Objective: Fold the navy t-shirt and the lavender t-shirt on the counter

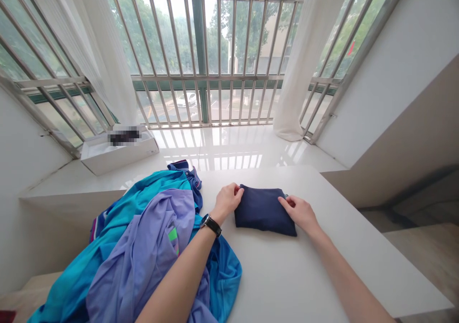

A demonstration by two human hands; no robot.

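A small navy blue cloth (263, 210), folded into a compact rectangle, lies flat on the white table (304, 275). My left hand (227, 199) grips its left edge with fingers curled over the fabric. My right hand (301, 213) holds its right edge, fingers closed on the cloth. A black watch is on my left wrist.
A heap of teal, blue and purple garments (143, 246) covers the table's left side and hangs over its edge. Behind the table runs a glossy white window sill with a white box (120, 150) on it, barred windows and white curtains. A step drops off at the right.
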